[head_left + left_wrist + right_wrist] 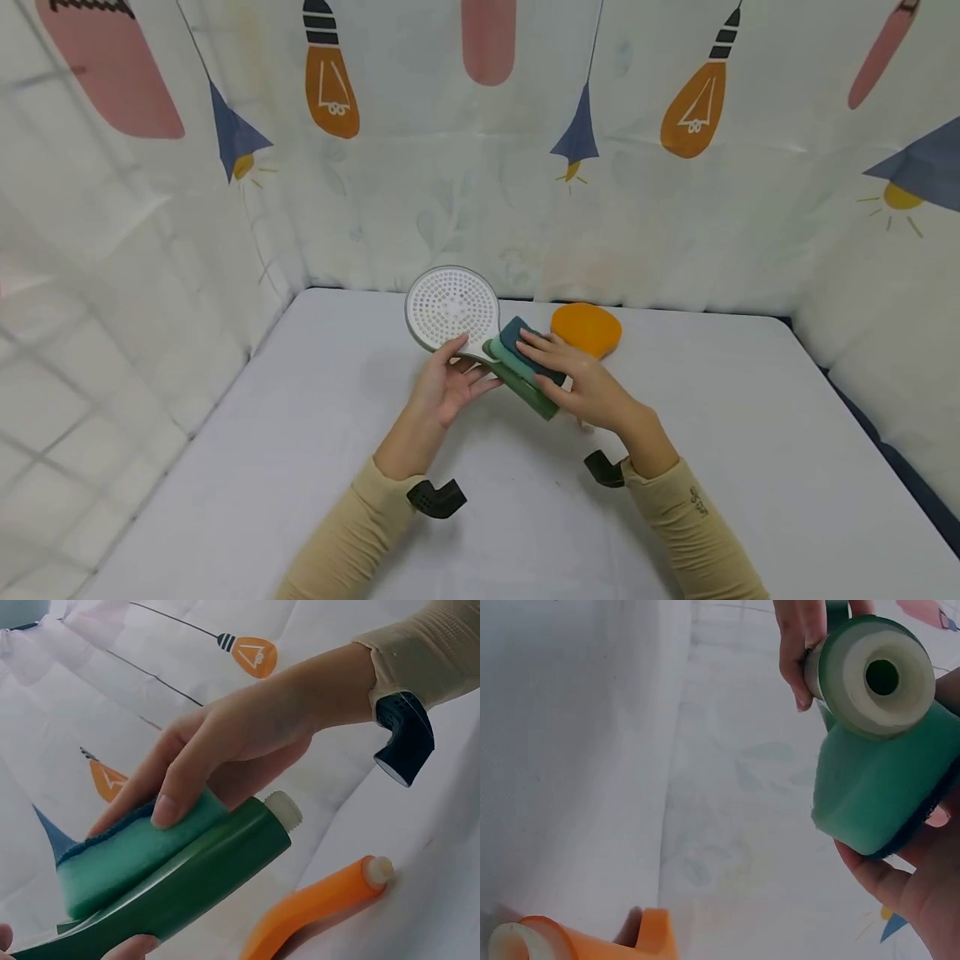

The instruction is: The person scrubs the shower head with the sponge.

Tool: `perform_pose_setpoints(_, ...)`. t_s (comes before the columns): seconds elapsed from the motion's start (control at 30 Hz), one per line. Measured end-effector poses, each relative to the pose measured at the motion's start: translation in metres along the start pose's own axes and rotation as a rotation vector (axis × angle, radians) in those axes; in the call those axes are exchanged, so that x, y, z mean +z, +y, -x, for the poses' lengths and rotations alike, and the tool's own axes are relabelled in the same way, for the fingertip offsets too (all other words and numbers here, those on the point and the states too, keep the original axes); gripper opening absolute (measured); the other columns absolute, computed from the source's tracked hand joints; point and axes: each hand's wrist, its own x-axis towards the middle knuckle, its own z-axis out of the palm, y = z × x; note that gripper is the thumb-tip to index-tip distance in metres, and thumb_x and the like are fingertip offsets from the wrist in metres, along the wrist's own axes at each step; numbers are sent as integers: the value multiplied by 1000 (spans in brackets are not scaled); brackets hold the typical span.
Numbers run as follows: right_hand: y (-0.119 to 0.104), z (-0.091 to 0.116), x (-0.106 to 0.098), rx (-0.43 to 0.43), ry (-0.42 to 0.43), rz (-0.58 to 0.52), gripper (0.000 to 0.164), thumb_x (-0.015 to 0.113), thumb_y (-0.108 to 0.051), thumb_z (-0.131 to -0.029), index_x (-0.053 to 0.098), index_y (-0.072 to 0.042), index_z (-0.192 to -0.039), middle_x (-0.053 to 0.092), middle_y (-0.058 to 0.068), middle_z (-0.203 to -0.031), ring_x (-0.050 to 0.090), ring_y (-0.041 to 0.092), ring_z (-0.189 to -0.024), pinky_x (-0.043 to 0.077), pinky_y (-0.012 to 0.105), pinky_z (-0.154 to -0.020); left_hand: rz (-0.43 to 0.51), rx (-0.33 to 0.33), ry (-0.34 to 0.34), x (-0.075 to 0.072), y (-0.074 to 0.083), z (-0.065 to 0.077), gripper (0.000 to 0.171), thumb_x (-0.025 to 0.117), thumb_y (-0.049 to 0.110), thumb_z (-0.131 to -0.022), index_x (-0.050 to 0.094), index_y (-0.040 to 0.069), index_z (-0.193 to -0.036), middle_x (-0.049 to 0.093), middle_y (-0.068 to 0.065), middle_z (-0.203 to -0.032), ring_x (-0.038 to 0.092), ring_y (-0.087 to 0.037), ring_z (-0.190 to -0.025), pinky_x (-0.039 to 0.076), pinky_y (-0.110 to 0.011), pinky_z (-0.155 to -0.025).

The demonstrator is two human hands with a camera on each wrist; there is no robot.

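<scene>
My left hand grips a green shower head near its neck, the white nozzle face turned up toward me. Its green handle slants down to the right and ends in a pale threaded connector. In my right hand is a sponge, teal foam with a dark blue scouring layer. Fingers and thumb pinch it, and the foam side lies against the handle. Seen from the right wrist, the sponge touches the handle just behind the round connector end.
An orange shower head lies on the white table beyond my right hand; its orange handle shows in the left wrist view. A white curtain printed with lamps and bulbs hangs behind the table and along its sides.
</scene>
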Motion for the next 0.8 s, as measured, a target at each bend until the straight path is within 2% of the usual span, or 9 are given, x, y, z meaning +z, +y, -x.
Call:
perform_pose_setpoints(0.1,0,1,-5,5,-22,-19,48,66,-4,-98,57,-3,-146,48,12,-155,35,45,-145,28,59,-116,34,18,7,-1,4,1,49,42,16,-108,29,13,-155,59,-16,-126,49,-45,-134,36,-64,-103)
perform_pose_setpoints(0.23,1,5,-14,18,-50,-87,46,66,-3,-97,60,-4,-143,52,8,-151,39,39,-145,32,57,-114,62,35,24,-3,9,1,49,39,13,-107,29,11,-154,53,-18,-133,46,-43,-136,36,-64,-103)
perform_pose_setpoints(0.33,4,10,-21,30,-54,-139,46,65,-3,-97,61,-6,-143,55,7,-149,44,34,-142,37,47,-114,79,49,38,-4,13,1,47,40,13,-106,31,13,-152,53,-18,-132,52,-41,-131,37,-64,-102)
perform_pose_setpoints(0.47,6,12,-24,21,-36,-190,46,63,0,-97,61,-5,-142,57,8,-147,46,33,-141,38,33,-112,96,54,45,-2,14,1,41,42,13,-105,37,14,-147,59,-15,-124,64,-35,-115,38,-64,-100)
perform_pose_setpoints(0.6,4,9,-19,6,-15,-202,46,63,0,-99,58,-2,-144,52,12,-151,42,34,-143,35,38,-115,86,24,12,0,9,1,32,42,12,-106,42,12,-138,65,-12,-115,69,-31,-103,41,-62,-98)
perform_pose_setpoints(0.7,2,5,-12,-5,19,-164,48,63,-1,-100,54,0,-147,48,14,-154,39,36,-145,33,45,-116,35,4,-37,2,4,3,30,42,10,-106,43,12,-136,68,-11,-111,70,-30,-103,50,-59,-92)
perform_pose_setpoints(0.8,3,3,-7,-18,68,-113,48,63,1,-100,53,1,-147,46,15,-155,39,38,-144,32,46,-116,-8,-1,-73,4,-1,6,32,43,9,-104,44,11,-137,69,-10,-109,71,-30,-102,57,-53,-85)
